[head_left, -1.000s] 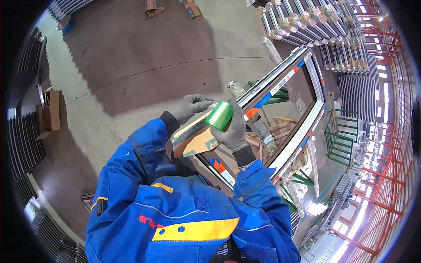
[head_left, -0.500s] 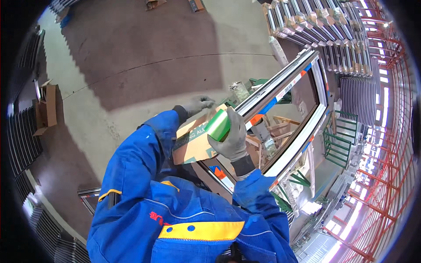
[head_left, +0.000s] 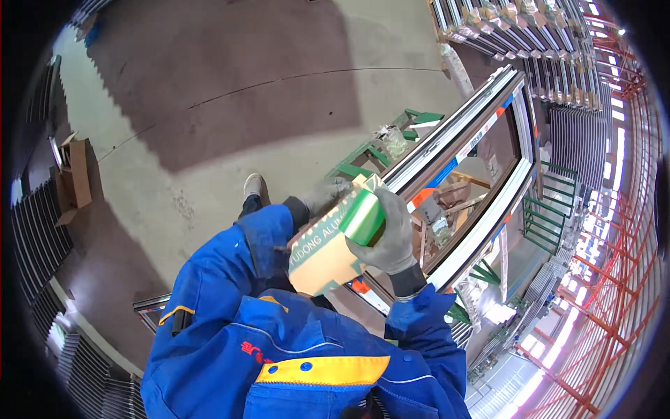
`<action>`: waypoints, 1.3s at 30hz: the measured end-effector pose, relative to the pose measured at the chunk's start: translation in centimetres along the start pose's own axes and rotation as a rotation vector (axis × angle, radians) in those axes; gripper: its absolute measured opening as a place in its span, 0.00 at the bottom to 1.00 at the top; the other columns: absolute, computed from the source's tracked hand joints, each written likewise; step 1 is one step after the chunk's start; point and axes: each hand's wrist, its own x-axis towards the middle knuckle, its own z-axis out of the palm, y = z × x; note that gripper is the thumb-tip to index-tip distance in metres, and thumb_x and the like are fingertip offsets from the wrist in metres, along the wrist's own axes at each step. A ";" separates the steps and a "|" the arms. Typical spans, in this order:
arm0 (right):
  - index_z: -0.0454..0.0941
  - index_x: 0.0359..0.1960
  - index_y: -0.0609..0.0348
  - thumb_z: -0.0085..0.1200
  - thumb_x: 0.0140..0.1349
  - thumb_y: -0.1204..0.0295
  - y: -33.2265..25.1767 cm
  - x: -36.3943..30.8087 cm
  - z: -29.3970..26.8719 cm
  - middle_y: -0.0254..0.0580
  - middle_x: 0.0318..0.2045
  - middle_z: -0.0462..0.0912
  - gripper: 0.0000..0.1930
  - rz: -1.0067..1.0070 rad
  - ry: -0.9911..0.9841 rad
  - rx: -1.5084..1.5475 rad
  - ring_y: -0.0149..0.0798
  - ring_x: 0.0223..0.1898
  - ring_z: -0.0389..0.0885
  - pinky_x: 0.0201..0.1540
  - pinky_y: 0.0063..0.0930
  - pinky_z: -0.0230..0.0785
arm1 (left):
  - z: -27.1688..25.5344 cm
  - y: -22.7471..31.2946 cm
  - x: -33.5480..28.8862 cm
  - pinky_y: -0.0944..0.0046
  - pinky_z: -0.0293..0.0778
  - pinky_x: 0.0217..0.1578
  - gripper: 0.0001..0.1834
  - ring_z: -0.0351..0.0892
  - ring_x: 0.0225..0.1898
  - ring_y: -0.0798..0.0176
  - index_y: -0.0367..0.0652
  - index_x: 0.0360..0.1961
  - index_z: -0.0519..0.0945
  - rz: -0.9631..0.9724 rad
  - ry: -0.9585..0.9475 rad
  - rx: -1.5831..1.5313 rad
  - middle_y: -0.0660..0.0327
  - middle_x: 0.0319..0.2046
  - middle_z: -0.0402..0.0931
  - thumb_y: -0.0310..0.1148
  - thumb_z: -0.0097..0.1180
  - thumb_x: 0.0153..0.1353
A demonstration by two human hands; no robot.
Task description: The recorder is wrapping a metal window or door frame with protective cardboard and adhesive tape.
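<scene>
My right hand (head_left: 393,234), in a grey glove, is wrapped around a green roll of protective film (head_left: 363,218). A loose sheet of the film (head_left: 322,251), pale with green edging and print, hangs from the roll toward my chest. My left hand (head_left: 325,197), also gloved, holds the far edge of that sheet. Both hands are above the near corner of a window frame (head_left: 466,143) that lies flat on green stands, with white and dark profiles and blue and orange tape strips.
Green metal stands (head_left: 363,159) carry the frame. Racks of stacked aluminium profiles (head_left: 516,31) fill the top right, red racking (head_left: 614,230) the right. A cardboard box (head_left: 73,174) sits at the left on the concrete floor (head_left: 209,84). My shoe (head_left: 255,187) shows below.
My view has shifted, so the frame and hands appear further right. Both hands still hold the roll and sheet, now lifted a little closer to my chest.
</scene>
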 end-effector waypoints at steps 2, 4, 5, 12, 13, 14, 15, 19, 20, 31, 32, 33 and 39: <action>0.63 0.69 0.63 0.77 0.41 0.68 0.0 -0.8 -0.5 0.60 0.57 0.76 0.51 0.010 0.010 -0.002 0.61 0.55 0.78 0.57 0.51 0.73 | 1.6 0.0 -0.9 0.65 0.70 0.39 0.17 0.69 0.35 0.73 0.44 0.36 0.81 -0.018 0.084 -0.064 0.69 0.32 0.76 0.46 0.53 0.75; 0.62 0.69 0.64 0.78 0.41 0.68 -0.3 -1.2 -0.7 0.59 0.56 0.76 0.52 0.005 0.037 0.004 0.61 0.54 0.78 0.57 0.51 0.73 | 2.0 0.0 -1.2 0.65 0.70 0.39 0.17 0.69 0.35 0.73 0.44 0.36 0.81 -0.005 0.151 0.013 0.70 0.31 0.76 0.46 0.53 0.75; 0.62 0.69 0.64 0.78 0.41 0.68 -0.4 -1.4 -0.6 0.59 0.56 0.76 0.52 0.008 0.045 0.009 0.61 0.54 0.78 0.57 0.51 0.73 | 2.1 0.1 -1.4 0.65 0.70 0.39 0.17 0.69 0.35 0.73 0.44 0.36 0.81 0.008 0.218 0.083 0.70 0.31 0.76 0.46 0.53 0.75; 0.65 0.69 0.66 0.76 0.42 0.63 -1.8 -2.0 -0.1 0.57 0.58 0.74 0.50 0.079 0.134 -0.074 0.57 0.59 0.73 0.60 0.49 0.68 | 1.7 5.9 -1.3 0.61 0.76 0.46 0.21 0.78 0.42 0.68 0.39 0.47 0.84 -0.168 0.092 0.620 0.61 0.40 0.84 0.48 0.54 0.75; 0.66 0.69 0.66 0.76 0.42 0.62 -2.0 -2.0 0.0 0.56 0.58 0.74 0.50 0.084 0.123 -0.088 0.56 0.60 0.72 0.61 0.48 0.68 | 1.2 6.1 -0.8 0.61 0.77 0.49 0.22 0.80 0.44 0.66 0.39 0.51 0.84 -0.201 0.049 0.667 0.59 0.43 0.85 0.48 0.55 0.74; 0.67 0.68 0.65 0.75 0.41 0.60 -2.0 -2.2 0.0 0.56 0.57 0.75 0.49 0.110 0.101 -0.074 0.55 0.59 0.74 0.61 0.49 0.68 | 1.4 7.4 -0.5 0.59 0.76 0.54 0.23 0.81 0.50 0.64 0.39 0.58 0.82 -0.239 -0.035 0.800 0.56 0.50 0.85 0.47 0.57 0.73; 0.67 0.68 0.65 0.75 0.41 0.60 -1.8 -2.3 0.4 0.56 0.57 0.75 0.49 0.117 0.124 -0.058 0.55 0.59 0.74 0.61 0.49 0.68 | 1.0 7.1 -0.4 0.59 0.76 0.54 0.23 0.81 0.50 0.64 0.39 0.58 0.82 -0.253 -0.033 0.826 0.56 0.50 0.85 0.47 0.57 0.73; 0.69 0.68 0.61 0.74 0.40 0.58 -1.3 -2.8 1.5 0.53 0.58 0.75 0.49 0.092 0.139 0.068 0.54 0.58 0.75 0.62 0.51 0.68 | 2.1 7.1 -2.9 0.59 0.77 0.57 0.23 0.81 0.53 0.63 0.37 0.65 0.75 -0.164 -0.078 0.586 0.54 0.57 0.80 0.37 0.55 0.73; 0.69 0.68 0.60 0.73 0.41 0.58 -1.6 -3.0 1.6 0.52 0.59 0.75 0.48 0.059 0.111 0.071 0.54 0.58 0.75 0.62 0.51 0.69 | 2.3 7.0 -3.1 0.59 0.77 0.57 0.23 0.81 0.53 0.63 0.37 0.65 0.75 -0.184 -0.079 0.605 0.54 0.57 0.80 0.37 0.55 0.73; 0.64 0.72 0.57 0.74 0.42 0.58 -1.2 -3.6 1.2 0.54 0.59 0.73 0.52 0.023 0.051 0.113 0.57 0.58 0.74 0.62 0.50 0.70 | 3.7 7.6 -3.5 0.55 0.78 0.57 0.21 0.83 0.53 0.59 0.36 0.64 0.75 -0.291 0.167 0.201 0.52 0.59 0.79 0.36 0.49 0.76; 0.64 0.72 0.58 0.74 0.41 0.58 -0.6 -3.3 0.7 0.54 0.58 0.73 0.53 0.052 0.076 0.115 0.58 0.58 0.75 0.61 0.50 0.71 | 3.8 7.8 -3.6 0.55 0.78 0.57 0.21 0.83 0.53 0.59 0.36 0.64 0.75 -0.291 0.189 0.157 0.52 0.59 0.79 0.36 0.48 0.76; 0.64 0.72 0.58 0.75 0.42 0.57 -0.1 -3.0 0.1 0.55 0.56 0.73 0.53 0.059 0.089 0.085 0.58 0.56 0.75 0.59 0.50 0.72 | 4.1 8.0 -3.2 0.55 0.78 0.57 0.21 0.83 0.53 0.59 0.36 0.64 0.75 -0.286 0.188 0.156 0.52 0.59 0.79 0.36 0.48 0.76; 0.63 0.73 0.58 0.75 0.44 0.55 -0.2 -2.7 -0.1 0.58 0.54 0.73 0.53 0.092 0.113 -0.006 0.57 0.55 0.76 0.57 0.48 0.72 | 5.3 8.8 -1.2 0.52 0.80 0.55 0.21 0.85 0.49 0.54 0.40 0.62 0.75 -0.374 0.045 0.185 0.49 0.52 0.83 0.40 0.41 0.77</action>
